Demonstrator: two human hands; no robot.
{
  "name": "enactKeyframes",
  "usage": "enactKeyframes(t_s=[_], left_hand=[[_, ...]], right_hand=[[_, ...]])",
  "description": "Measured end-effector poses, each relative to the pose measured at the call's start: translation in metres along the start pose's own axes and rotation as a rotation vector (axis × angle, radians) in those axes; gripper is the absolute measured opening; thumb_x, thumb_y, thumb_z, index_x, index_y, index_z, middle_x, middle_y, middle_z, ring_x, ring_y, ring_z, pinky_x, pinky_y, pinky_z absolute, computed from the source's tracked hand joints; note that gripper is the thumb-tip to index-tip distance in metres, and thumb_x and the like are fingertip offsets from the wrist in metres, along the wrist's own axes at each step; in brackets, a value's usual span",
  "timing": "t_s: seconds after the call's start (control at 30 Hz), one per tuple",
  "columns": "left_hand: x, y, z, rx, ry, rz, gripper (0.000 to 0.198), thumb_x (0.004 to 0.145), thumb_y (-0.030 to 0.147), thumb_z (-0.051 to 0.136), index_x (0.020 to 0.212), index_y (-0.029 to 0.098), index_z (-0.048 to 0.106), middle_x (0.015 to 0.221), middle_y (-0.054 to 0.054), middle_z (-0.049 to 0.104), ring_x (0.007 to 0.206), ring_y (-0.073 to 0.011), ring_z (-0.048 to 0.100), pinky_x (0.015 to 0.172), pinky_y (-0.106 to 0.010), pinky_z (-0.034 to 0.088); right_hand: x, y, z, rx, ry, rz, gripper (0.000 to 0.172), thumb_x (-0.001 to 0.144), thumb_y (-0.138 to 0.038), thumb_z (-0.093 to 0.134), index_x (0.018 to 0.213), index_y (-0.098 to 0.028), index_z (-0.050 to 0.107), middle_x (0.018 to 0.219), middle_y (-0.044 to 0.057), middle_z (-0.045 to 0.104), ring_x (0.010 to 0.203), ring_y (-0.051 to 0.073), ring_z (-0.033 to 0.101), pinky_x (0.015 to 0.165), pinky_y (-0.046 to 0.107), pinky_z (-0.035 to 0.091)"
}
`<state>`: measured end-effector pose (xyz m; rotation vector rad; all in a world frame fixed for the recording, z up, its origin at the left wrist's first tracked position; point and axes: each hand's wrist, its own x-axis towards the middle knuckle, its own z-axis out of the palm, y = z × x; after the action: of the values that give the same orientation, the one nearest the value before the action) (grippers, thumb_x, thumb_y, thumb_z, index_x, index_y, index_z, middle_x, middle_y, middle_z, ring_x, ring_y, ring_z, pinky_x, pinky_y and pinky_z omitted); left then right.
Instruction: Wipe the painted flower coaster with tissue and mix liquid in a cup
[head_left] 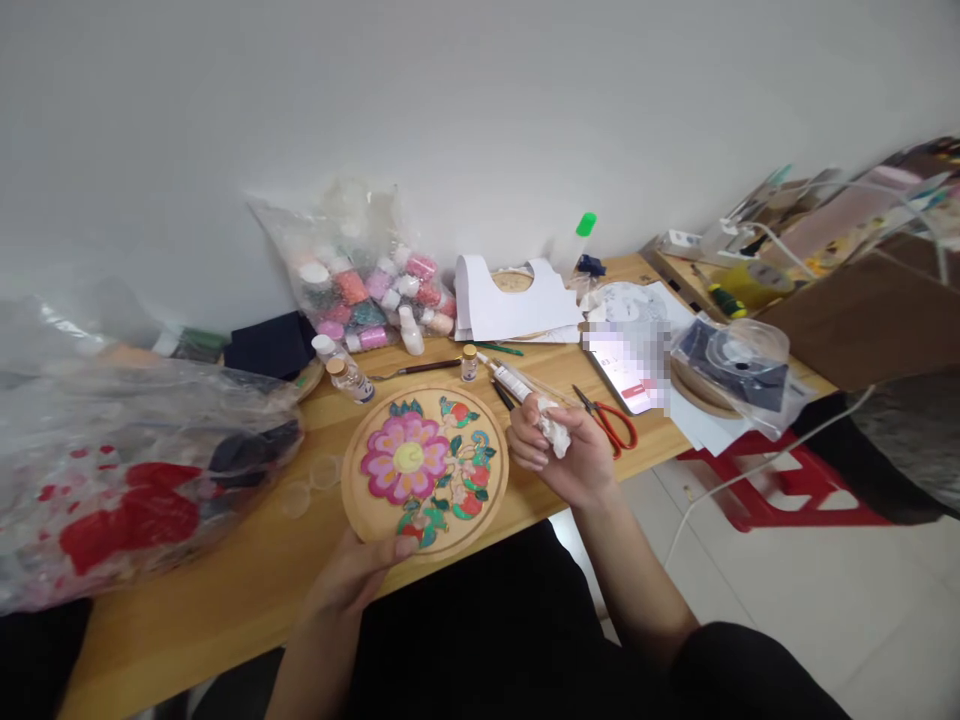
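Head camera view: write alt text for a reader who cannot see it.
A person's left hand holds a round wooden board bearing a large pink flower; the right hand holds a crumpled white tissue. On the wooden table are a red-handled tool, a phone and a clear bag of small bottles.

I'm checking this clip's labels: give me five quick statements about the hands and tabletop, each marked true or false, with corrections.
1. The left hand holds the round board by its lower edge. True.
2. The right hand holds the red-handled tool. False: it holds a crumpled white tissue; the tool lies on the table.
3. The large flower on the board is pink with a yellow centre. True.
4. The phone lies to the left of the board in the picture. False: it lies to the right.
5. A transparent bag of small bottles sits beyond the board. True.
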<state>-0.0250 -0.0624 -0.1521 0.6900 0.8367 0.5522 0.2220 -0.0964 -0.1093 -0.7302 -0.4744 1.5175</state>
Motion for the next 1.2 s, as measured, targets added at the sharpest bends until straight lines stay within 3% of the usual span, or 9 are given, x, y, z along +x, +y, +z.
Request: enactKeyframes(t_s=[0.2, 0.47, 0.67, 0.83, 0.93, 1.0, 1.07, 1.13, 1.2], left_hand=[[-0.005, 0.003, 0.002, 0.011, 0.031, 0.009, 0.085, 0.056, 0.034, 0.092, 0.134, 0.028, 0.06, 0.115, -0.007, 0.076, 0.125, -0.0358, 0.061, 0.109, -0.046, 0.05], [-0.003, 0.0, 0.001, -0.009, 0.072, 0.012, 0.087, 0.052, 0.035, 0.092, 0.133, 0.022, 0.063, 0.117, -0.01, 0.076, 0.12, -0.0395, 0.064, 0.104, -0.049, 0.054], [-0.009, 0.008, 0.014, -0.015, 0.119, 0.03, 0.083, 0.052, 0.029, 0.092, 0.13, 0.023, 0.064, 0.12, -0.008, 0.075, 0.123, -0.0364, 0.063, 0.104, -0.046, 0.054], [-0.004, 0.003, 0.008, -0.047, 0.106, 0.04, 0.085, 0.048, 0.03, 0.094, 0.128, 0.025, 0.066, 0.12, -0.007, 0.075, 0.122, -0.0382, 0.063, 0.104, -0.049, 0.054], [-0.003, 0.004, 0.006, -0.042, 0.099, 0.035, 0.085, 0.049, 0.031, 0.094, 0.128, 0.022, 0.065, 0.118, -0.009, 0.075, 0.12, -0.0386, 0.064, 0.102, -0.049, 0.055], [-0.005, 0.007, 0.008, -0.042, 0.092, 0.015, 0.084, 0.049, 0.03, 0.094, 0.127, 0.021, 0.066, 0.113, -0.009, 0.077, 0.115, -0.0384, 0.067, 0.1, -0.048, 0.056], [-0.008, 0.011, 0.011, -0.056, 0.08, 0.014, 0.082, 0.05, 0.03, 0.094, 0.126, 0.021, 0.066, 0.111, -0.009, 0.077, 0.112, -0.0377, 0.069, 0.1, -0.048, 0.056], [-0.011, 0.014, 0.014, -0.083, 0.065, 0.034, 0.08, 0.051, 0.027, 0.094, 0.126, 0.022, 0.066, 0.109, -0.008, 0.078, 0.112, -0.0366, 0.068, 0.101, -0.047, 0.055], [-0.012, 0.014, 0.016, -0.112, 0.049, 0.049, 0.079, 0.051, 0.026, 0.094, 0.125, 0.022, 0.067, 0.11, -0.007, 0.078, 0.115, -0.036, 0.067, 0.103, -0.047, 0.053]], right_hand=[[0.0, -0.001, -0.003, 0.018, -0.028, 0.005, 0.029, 0.072, -0.048, 0.065, 0.068, -0.021, 0.056, 0.053, -0.007, 0.034, 0.043, 0.008, 0.028, 0.043, 0.023, 0.022], [-0.001, 0.002, -0.002, -0.004, 0.03, 0.018, 0.024, 0.072, -0.041, 0.072, 0.075, -0.024, 0.055, 0.052, -0.009, 0.036, 0.042, 0.007, 0.022, 0.041, 0.021, 0.019], [0.001, 0.006, -0.001, -0.053, 0.074, 0.021, 0.021, 0.073, -0.036, 0.074, 0.077, -0.021, 0.06, 0.053, -0.007, 0.043, 0.043, 0.007, 0.031, 0.043, 0.021, 0.021], [0.004, 0.008, 0.0, -0.086, 0.094, 0.012, 0.017, 0.072, -0.034, 0.071, 0.072, -0.02, 0.06, 0.054, -0.006, 0.043, 0.046, 0.008, 0.033, 0.045, 0.022, 0.022], [0.0, -0.005, 0.006, -0.129, 0.081, 0.014, 0.022, 0.072, -0.04, 0.069, 0.068, -0.021, 0.061, 0.055, -0.004, 0.042, 0.049, 0.01, 0.035, 0.046, 0.025, 0.024], [-0.005, -0.023, 0.013, -0.259, 0.068, -0.039, 0.031, 0.075, -0.05, 0.068, 0.066, -0.021, 0.063, 0.056, -0.002, 0.042, 0.05, 0.011, 0.037, 0.047, 0.028, 0.025], [-0.011, -0.045, 0.024, -0.431, 0.075, -0.221, 0.039, 0.078, -0.058, 0.068, 0.064, -0.022, 0.064, 0.056, -0.001, 0.043, 0.052, 0.012, 0.04, 0.049, 0.032, 0.027], [-0.014, -0.062, 0.033, -0.588, 0.047, -0.383, 0.042, 0.083, -0.06, 0.065, 0.064, -0.022, 0.064, 0.055, 0.0, 0.043, 0.053, 0.013, 0.043, 0.051, 0.036, 0.029], [-0.014, -0.067, 0.037, -0.659, 0.01, -0.443, 0.041, 0.087, -0.057, 0.062, 0.064, -0.022, 0.063, 0.055, 0.001, 0.042, 0.054, 0.015, 0.044, 0.052, 0.038, 0.03]])
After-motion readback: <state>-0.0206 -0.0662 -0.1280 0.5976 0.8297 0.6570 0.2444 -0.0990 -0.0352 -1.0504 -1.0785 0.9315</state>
